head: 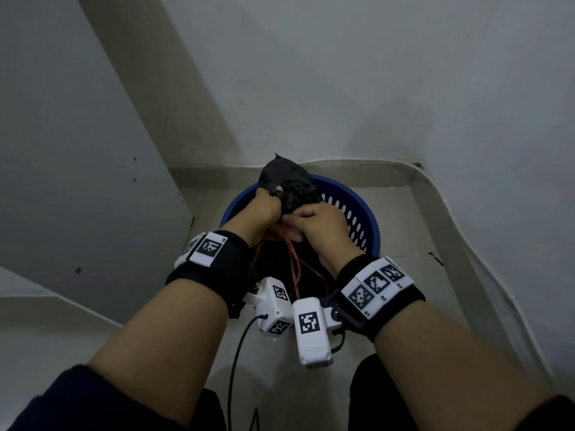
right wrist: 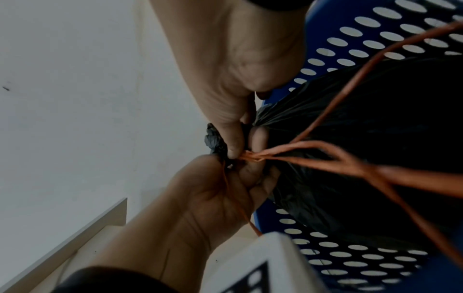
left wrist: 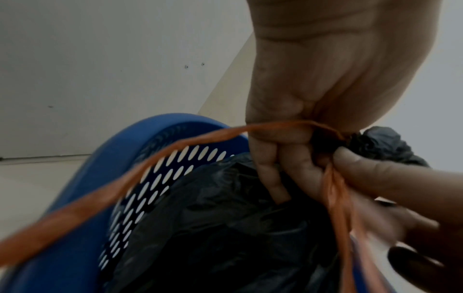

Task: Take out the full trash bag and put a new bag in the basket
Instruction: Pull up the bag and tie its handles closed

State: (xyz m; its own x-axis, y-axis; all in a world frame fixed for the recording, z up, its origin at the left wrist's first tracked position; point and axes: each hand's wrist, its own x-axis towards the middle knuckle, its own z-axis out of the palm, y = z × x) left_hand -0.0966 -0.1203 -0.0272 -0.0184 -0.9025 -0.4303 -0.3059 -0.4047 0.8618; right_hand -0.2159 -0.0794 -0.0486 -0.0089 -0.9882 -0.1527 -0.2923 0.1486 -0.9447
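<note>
A black trash bag (head: 289, 181) sits in a blue perforated basket (head: 367, 225) on the floor, its gathered neck sticking up. My left hand (head: 264, 209) grips that neck, fingers curled round it (left wrist: 288, 158). My right hand (head: 314, 222) is right beside it and pinches an orange string (right wrist: 313, 146) at the neck between thumb and finger (right wrist: 233, 138). The string (head: 294, 262) wraps the neck, and its loose ends hang down over the bag's body (left wrist: 225, 218) and the basket rim (left wrist: 100, 168). The bag fills the basket and hides its bottom.
The basket stands in a corner between grey walls. A white panel (head: 77, 181) is close on the left. A thin white cable (head: 435, 194) runs along the skirting at the back and right. A black cable (head: 236, 353) hangs from my wrist device. My knees are at the bottom edge.
</note>
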